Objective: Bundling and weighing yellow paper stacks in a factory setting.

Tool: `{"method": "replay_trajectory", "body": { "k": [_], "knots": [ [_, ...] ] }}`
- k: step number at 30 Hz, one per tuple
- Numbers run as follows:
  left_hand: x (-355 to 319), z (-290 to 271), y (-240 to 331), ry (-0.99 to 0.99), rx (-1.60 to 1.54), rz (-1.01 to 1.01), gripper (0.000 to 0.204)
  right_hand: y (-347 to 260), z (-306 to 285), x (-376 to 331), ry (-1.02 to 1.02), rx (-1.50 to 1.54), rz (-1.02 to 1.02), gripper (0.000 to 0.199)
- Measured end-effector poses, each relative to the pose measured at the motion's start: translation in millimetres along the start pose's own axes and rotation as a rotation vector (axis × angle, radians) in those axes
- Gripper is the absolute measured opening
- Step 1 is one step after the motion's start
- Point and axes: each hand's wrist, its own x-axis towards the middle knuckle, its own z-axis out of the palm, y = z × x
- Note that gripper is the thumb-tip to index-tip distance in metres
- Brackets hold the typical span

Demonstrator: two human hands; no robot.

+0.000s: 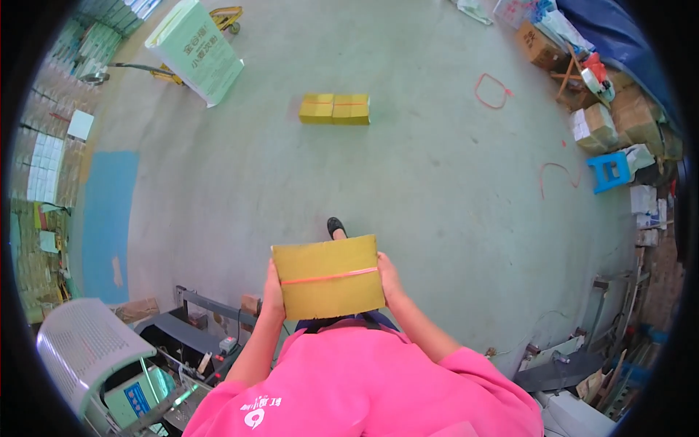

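Observation:
I carry a yellow-brown bundle point(328, 295) in front of my waist, a flat rectangular block with a pink strap round its middle. My left hand point(272, 293) is closed on its left edge. Against the right edge presses my right hand point(390, 280), closed on it too. The fingers of both hands are partly hidden by the bundle. Farther ahead, two similar strapped yellow-brown bundles point(334, 109) rest side by side on the floor.
A tall pale green package point(196, 51) stands on a yellow pallet truck point(166, 73) at the far left. My shoe point(336, 226) shows ahead of the carried bundle. Machinery point(98, 349) stands near left; a blue stool point(610, 172) and cardboard boxes point(641, 113) line the right.

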Motion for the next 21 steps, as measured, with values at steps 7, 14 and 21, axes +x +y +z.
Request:
{"method": "replay_trajectory", "body": {
  "k": [7, 14, 21],
  "knots": [
    [204, 128, 41, -0.159, 0.127, -0.204, 0.065, -89, -44, 172, 0.145, 0.028, -0.04, 0.04],
    [386, 249, 78, -0.259, 0.124, -0.297, 0.059, -202, -52, 315, 0.242, 0.05, -0.104, 0.043],
    [531, 300, 34, 0.009, -0.025, -0.428, 0.053, -274, -73, 468, 0.162, -0.068, -0.009, 0.047]
  ]
}}
